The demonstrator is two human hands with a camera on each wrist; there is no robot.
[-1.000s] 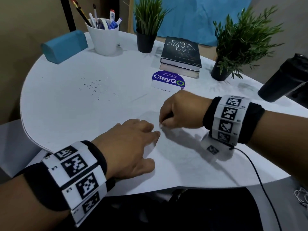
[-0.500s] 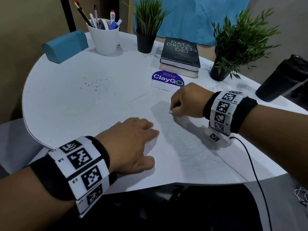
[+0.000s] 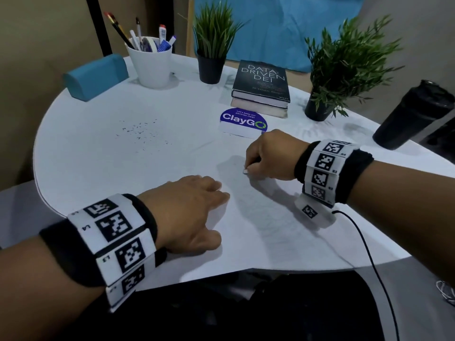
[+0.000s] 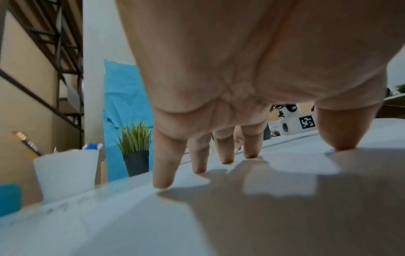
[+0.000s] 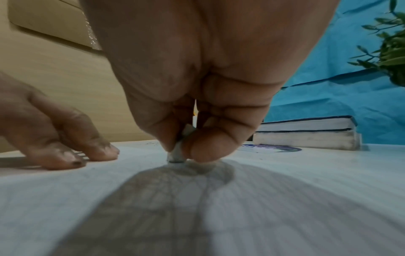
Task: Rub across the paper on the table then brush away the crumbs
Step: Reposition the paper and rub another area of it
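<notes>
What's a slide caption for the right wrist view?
Right hand pinches a small eraser against the paper; left hand fingertips hold it.

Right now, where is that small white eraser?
In the head view the small white eraser is pinched in the right hand, its tip on the sheet of white paper, just nearer than the round blue ClayGo sign.

A white paper lies flat at the desk's 6 o'clock edge, a small white eraser standing on it, dark crumbs scattered toward 10 o'clock.
</notes>
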